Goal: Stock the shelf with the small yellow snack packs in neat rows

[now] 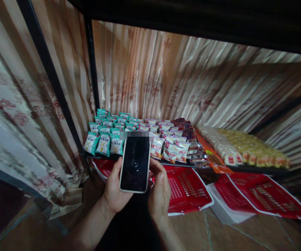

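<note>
A smartphone [135, 164] with a dark screen and a pale rim is held upright in front of me, low in the middle of the head view. My left hand [117, 190] is closed around its left side, the thumb lying along the edge. At the right edge, my right hand [161, 191] is curled against the phone, with its thumb raised off the screen and some fingertips hidden behind. Behind the phone, small teal-and-white snack packets [104, 144] stand in rows on a low shelf. Red-and-white striped snack packets [171, 150] line up to their right.
Dark brown packets [187, 129], an orange packet strip [212, 155] and wrapped white and yellow rolls [255, 146] fill the shelf's right side. Red baskets [184, 188] sit below on the tiled floor, one by a white box [227, 207]. Black posts [91, 66] and patterned curtains [140, 69] surround the shelf.
</note>
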A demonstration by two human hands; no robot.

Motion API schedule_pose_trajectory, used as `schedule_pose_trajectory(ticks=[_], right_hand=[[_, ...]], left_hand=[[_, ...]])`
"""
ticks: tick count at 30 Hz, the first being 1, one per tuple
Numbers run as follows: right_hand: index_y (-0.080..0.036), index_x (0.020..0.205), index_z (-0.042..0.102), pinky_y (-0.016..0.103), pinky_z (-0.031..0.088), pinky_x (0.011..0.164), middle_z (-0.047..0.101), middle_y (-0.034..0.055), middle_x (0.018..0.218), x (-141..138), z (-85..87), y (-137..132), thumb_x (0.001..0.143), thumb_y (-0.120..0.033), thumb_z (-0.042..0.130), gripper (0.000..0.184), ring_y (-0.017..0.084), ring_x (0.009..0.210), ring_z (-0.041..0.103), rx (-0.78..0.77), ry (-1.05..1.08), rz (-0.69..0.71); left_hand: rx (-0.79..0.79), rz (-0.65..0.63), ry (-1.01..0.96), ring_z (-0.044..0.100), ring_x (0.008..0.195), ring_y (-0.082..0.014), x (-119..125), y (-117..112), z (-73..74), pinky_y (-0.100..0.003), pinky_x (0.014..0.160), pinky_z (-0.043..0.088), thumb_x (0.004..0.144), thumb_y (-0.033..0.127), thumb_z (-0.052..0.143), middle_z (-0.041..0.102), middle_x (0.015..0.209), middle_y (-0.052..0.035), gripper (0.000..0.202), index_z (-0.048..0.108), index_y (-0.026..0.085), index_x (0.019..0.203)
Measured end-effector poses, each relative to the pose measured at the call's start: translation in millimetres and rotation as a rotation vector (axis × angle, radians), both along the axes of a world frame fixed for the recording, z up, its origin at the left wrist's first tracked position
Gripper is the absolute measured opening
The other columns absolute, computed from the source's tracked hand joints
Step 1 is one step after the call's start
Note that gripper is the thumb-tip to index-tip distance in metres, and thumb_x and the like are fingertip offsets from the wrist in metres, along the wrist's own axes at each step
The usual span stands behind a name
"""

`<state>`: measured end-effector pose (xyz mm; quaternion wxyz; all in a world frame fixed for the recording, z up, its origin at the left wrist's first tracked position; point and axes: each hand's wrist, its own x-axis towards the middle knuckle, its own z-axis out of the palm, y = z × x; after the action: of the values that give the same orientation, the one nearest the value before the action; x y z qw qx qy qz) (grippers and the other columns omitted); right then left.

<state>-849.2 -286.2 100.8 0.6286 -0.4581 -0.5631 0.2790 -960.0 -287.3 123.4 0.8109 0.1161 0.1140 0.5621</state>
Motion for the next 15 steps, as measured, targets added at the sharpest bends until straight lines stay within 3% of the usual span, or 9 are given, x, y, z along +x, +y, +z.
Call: schedule_pose_trajectory(ticks=[7,12,15], right_hand=[[-0.021,0.116,0.051,0.041,0.047,0.084,0.059,0.0106,0.117,14,-9.1,7,0.091,-0.047,0.032,0.041,0.022,0.099,0.06,-0.06,0.203,-0.001],[-0.021,0.111,0.055,0.045,0.041,0.092,0.054,0.0096,0.123,31,-8.8,10,0.092,-0.044,0.028,0.041,0.024,0.115,0.05,-0.018,-0.004,-0.112],[-0.02,0.104,0.058,0.047,0.035,0.099,0.05,0.0086,0.127,38,-8.7,9,0.093,-0.043,0.025,0.042,0.024,0.123,0.043,0.059,-0.019,-0.159]], left_hand=[[0.038,-0.033,-0.012,0.066,0.085,-0.0272,-2,1,-2.5,-0.043,0.078,0.049,0.089,0.05,0.035,0.068,0.102,-0.0121,0.051,0.062,0.013,0.111],[0.021,-0.028,-0.007,0.064,0.09,-0.0287,-1,2,-7.3,-0.044,0.08,0.048,0.088,0.051,0.038,0.065,0.11,-0.0135,0.052,0.058,0.014,0.118],[0.032,-0.05,-0.015,0.064,0.093,-0.0292,0,2,-9.6,-0.045,0.082,0.047,0.088,0.052,0.036,0.064,0.112,-0.0149,0.054,0.056,0.013,0.12]])
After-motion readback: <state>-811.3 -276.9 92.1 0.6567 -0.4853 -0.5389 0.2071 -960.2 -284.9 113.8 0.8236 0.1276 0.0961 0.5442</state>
